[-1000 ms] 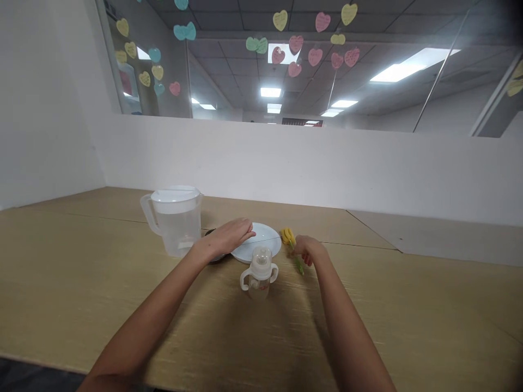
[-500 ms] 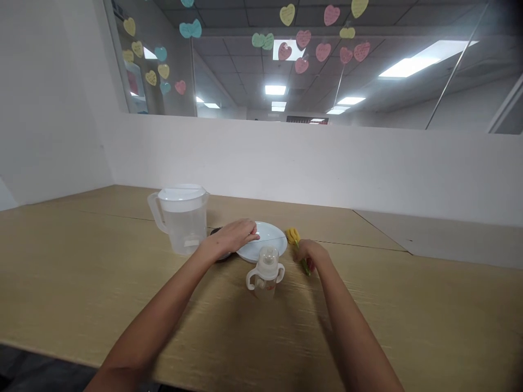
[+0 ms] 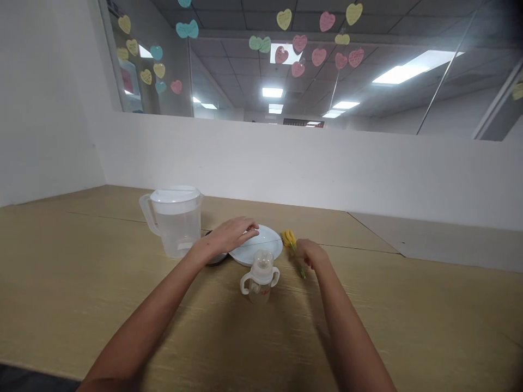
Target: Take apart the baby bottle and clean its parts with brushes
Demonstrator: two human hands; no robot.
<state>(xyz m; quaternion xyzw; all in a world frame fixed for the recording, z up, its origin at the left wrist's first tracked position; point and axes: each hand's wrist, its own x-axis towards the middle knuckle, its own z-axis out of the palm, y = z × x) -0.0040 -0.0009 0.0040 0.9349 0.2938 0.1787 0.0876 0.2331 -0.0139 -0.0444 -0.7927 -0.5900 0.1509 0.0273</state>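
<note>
My left hand (image 3: 235, 233) hovers over the left part of a white plate (image 3: 267, 247), thumb and fingers apart, holding nothing. A dark-rimmed round object (image 3: 216, 260) lies partly hidden beneath that hand. Before the plate stands a clear baby bottle (image 3: 261, 277) with two white handles and a cap. To the plate's right, a yellow artificial flower (image 3: 289, 238) with a green stem lies on the table. My right hand (image 3: 310, 253) is just right of the stem, fingers loosely bent downward and partly hidden; no object shows in it.
A translucent lidded pitcher (image 3: 177, 223) stands left of the plate, its handle facing left. The wooden table (image 3: 408, 316) meets a white wall (image 3: 286, 163) at the back. Above is a window with heart-shaped sticky notes (image 3: 318, 56).
My right hand has come away from the flower's stem, which now shows along its length. The fingers of my left hand have spread from a more closed pose. The view has shifted slightly.
</note>
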